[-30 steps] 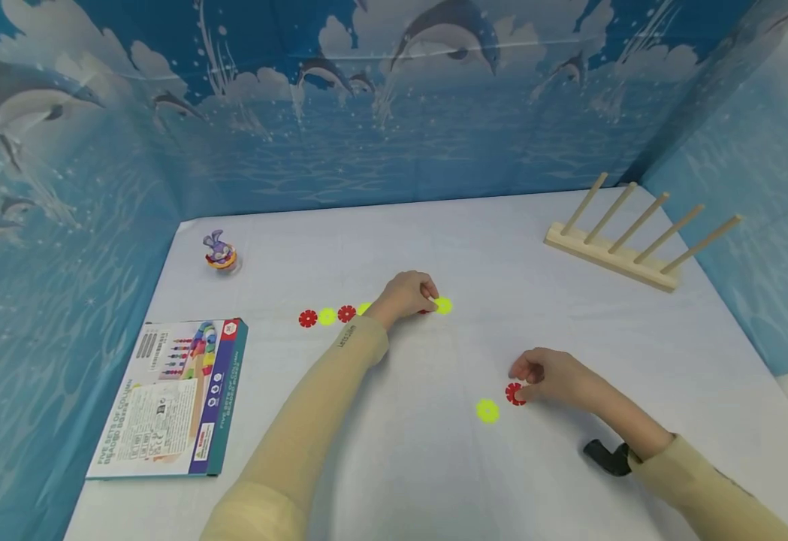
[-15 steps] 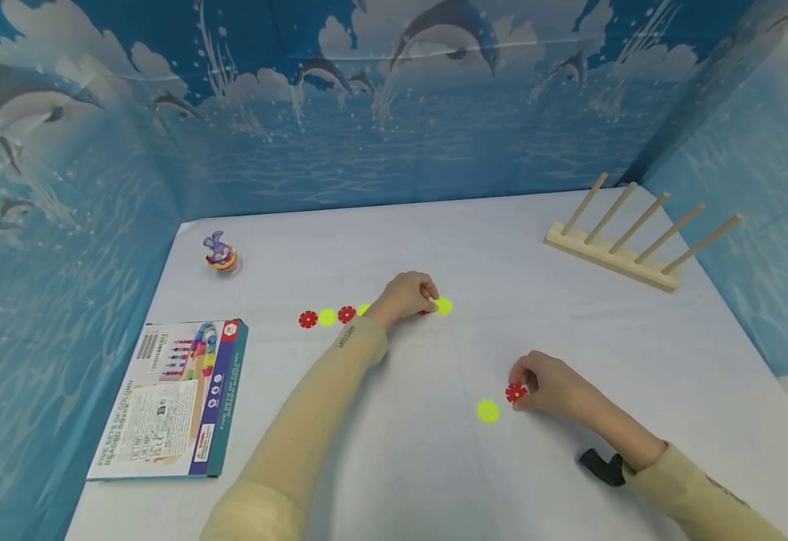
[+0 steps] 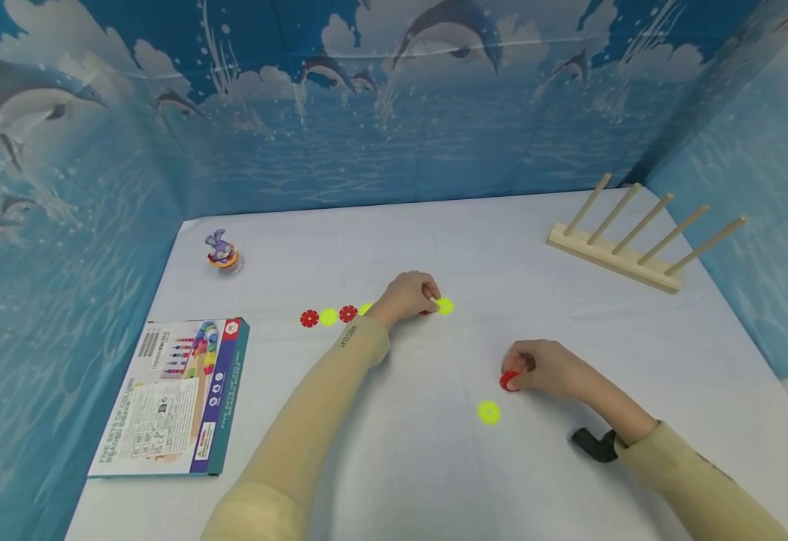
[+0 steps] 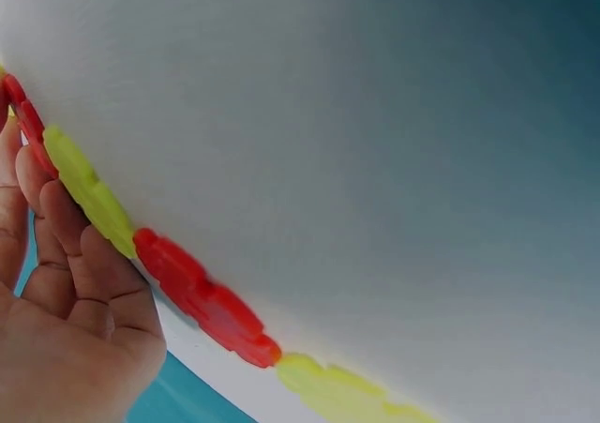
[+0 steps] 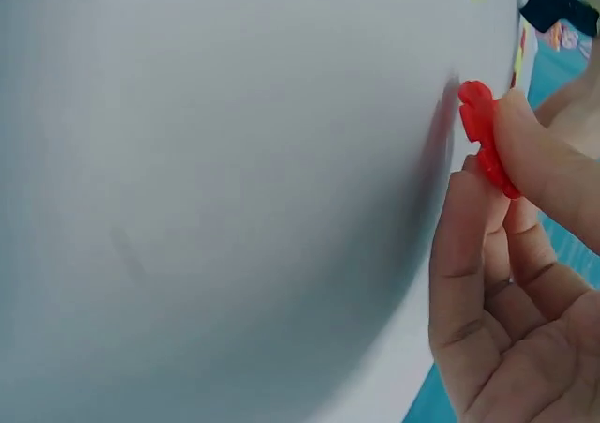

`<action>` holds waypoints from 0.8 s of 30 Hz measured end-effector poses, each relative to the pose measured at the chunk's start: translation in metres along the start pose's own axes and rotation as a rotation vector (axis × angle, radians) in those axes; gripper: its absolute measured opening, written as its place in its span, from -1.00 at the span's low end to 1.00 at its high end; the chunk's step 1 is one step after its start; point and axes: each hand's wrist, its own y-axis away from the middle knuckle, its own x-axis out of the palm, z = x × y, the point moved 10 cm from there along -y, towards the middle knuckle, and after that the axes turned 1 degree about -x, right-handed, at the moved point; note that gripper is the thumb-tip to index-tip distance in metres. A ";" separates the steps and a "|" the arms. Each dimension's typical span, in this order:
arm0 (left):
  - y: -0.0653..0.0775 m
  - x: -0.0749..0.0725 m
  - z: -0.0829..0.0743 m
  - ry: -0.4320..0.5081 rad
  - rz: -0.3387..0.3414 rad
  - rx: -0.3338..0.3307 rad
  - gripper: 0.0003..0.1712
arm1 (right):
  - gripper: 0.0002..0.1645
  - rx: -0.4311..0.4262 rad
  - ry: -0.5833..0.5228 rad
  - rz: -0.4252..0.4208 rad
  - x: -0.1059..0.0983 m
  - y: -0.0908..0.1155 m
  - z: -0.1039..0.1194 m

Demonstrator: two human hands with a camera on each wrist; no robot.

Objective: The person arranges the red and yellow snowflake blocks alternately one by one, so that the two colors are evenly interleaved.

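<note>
A row of notched plastic discs, red and yellow by turns, lies across the middle of the white table, with a red disc (image 3: 309,318) at its left end. My left hand (image 3: 403,296) covers part of the row; its thumb and a finger pinch the yellow disc (image 3: 445,306) at the right end, while other fingers rest along the edge in the left wrist view. Between thumb and fingertips, my right hand (image 3: 550,367) holds a loose red disc (image 5: 486,137), tilted and raised above the table. A single yellow disc (image 3: 489,412) lies flat just below that hand.
A wooden stand (image 3: 613,259) with several upright pegs is at the back right. The box (image 3: 164,398) lies at the left, with a small purple rabbit figure (image 3: 221,250) behind it. A black wrist camera (image 3: 593,445) sits under the right forearm.
My right hand has picked the red disc up from the table and shifted it slightly left and away from me. The left hand stays at the row's end.
</note>
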 end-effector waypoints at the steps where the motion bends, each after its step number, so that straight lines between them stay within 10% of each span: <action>1: 0.000 0.000 0.000 -0.003 -0.001 0.001 -0.82 | -0.80 0.008 -0.002 -0.004 -0.002 -0.005 0.000; 24: 0.002 0.000 -0.001 0.008 -0.001 0.002 -0.83 | -0.70 0.069 -0.085 -0.179 -0.042 -0.095 0.012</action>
